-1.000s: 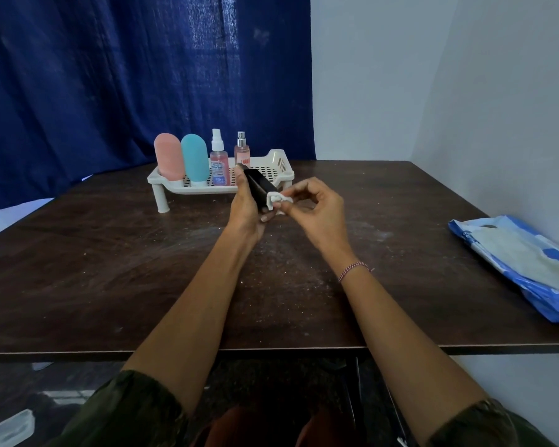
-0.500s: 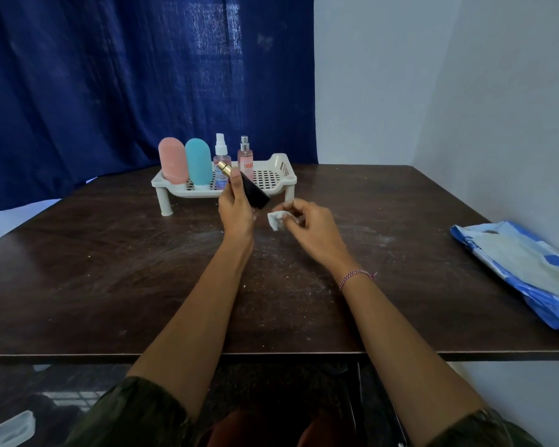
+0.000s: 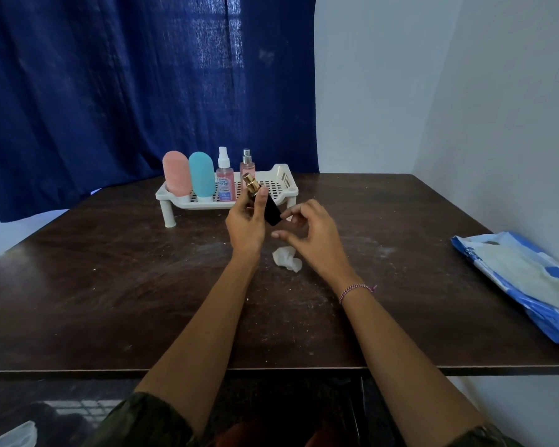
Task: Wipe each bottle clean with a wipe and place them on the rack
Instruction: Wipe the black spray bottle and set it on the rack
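Observation:
My left hand [image 3: 245, 225] grips a black bottle [image 3: 269, 210] with a gold spray top, tilted, just in front of the white rack [image 3: 286, 181]. My right hand [image 3: 313, 233] hovers beside it with spread fingers and holds nothing. A crumpled white wipe [image 3: 286, 258] lies on the table below my right hand. On the rack stand a pink bottle [image 3: 176, 172], a teal bottle [image 3: 201, 175], a clear spray bottle [image 3: 224, 179] with a white top and a small pink spray bottle [image 3: 247, 165]. The rack's right half is free.
A blue and white wipes pack [image 3: 526, 280] lies at the table's right edge near the wall. The dark wooden table [image 3: 110, 285] is dusty. A blue curtain hangs behind the rack. A white plastic object [image 3: 12, 435] sits on the floor at lower left.
My right hand let go of the wipe, which now lies on the table. My left hand turned the black bottle more upright, gold top up, near the rack.

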Motion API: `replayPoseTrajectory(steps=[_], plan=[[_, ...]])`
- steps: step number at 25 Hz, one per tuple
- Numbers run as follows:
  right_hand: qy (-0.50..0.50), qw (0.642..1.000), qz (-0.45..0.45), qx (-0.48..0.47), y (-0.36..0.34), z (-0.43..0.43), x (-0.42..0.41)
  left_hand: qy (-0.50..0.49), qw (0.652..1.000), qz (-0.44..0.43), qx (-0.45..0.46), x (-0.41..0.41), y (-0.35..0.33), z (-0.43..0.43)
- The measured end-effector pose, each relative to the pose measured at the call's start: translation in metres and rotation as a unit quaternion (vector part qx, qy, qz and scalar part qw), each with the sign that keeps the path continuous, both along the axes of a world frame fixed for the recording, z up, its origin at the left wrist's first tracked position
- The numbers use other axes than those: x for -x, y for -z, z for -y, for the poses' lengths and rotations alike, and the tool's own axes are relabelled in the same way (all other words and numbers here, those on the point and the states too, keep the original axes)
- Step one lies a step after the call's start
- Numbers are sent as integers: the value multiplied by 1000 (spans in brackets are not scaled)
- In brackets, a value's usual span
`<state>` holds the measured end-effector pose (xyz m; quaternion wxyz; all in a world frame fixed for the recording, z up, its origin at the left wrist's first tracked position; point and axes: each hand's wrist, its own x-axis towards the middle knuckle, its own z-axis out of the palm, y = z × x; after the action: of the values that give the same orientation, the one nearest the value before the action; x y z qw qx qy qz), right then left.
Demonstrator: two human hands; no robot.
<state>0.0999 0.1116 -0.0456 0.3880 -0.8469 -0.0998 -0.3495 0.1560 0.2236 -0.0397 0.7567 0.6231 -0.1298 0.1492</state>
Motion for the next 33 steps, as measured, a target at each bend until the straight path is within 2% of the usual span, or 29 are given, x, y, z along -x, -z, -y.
replayPoseTrajectory(steps=[4,10,14,17,23,27,33], plan=[[4,999,18,-37,-2,-9,-4,30,999,9,-14,-2,2,2],[57,997,-6,52,-23,-14,-27,-3,1000,-5,0,0,1,1],[63,995,12,74,-38,-11,-50,-10,1000,-4,-11,-11,-4,2],[84,995,22,54,-42,-6,-72,-16,1000,0,3,-29,-13,6],[130,990,-34,44,-29,0,-107,20,999,-4,47,-47,1,11],[172,983,-42,46,-23,4,-116,22,999,7,24,-57,4,10],[194,976,-65,71,-22,2,-115,31,999,-25,-12,-62,8,11]])
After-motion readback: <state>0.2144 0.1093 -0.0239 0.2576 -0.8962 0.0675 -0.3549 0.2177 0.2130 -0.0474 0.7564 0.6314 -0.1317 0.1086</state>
